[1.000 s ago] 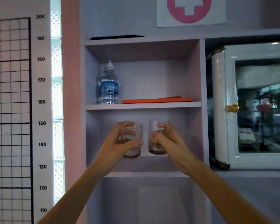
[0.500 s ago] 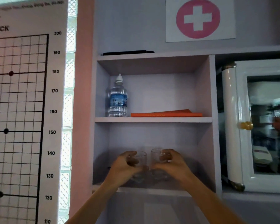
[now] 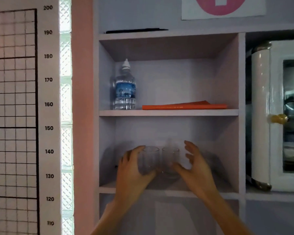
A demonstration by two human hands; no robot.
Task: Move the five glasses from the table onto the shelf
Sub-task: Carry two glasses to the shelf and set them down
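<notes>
Two clear glasses stand side by side on the lower shelf (image 3: 224, 189) of the lilac wall unit. My left hand (image 3: 131, 168) curls round the left glass (image 3: 150, 160), with its forefinger at the rim and its thumb across the base. My right hand (image 3: 195, 168) is beside the right glass (image 3: 170, 160), its fingers spread and clear of the glass wall and its thumb close to the base. No other glasses and no table are in view.
On the shelf above stand a water bottle (image 3: 125, 89) and a flat orange folder (image 3: 183, 106). A white glass-door cabinet (image 3: 261, 116) fills the bay to the right. A height chart (image 3: 14, 116) hangs on the left wall.
Both hands carried the glasses down onto the lower shelf. My right hand has since opened and come off its glass, while my left hand stays around the other.
</notes>
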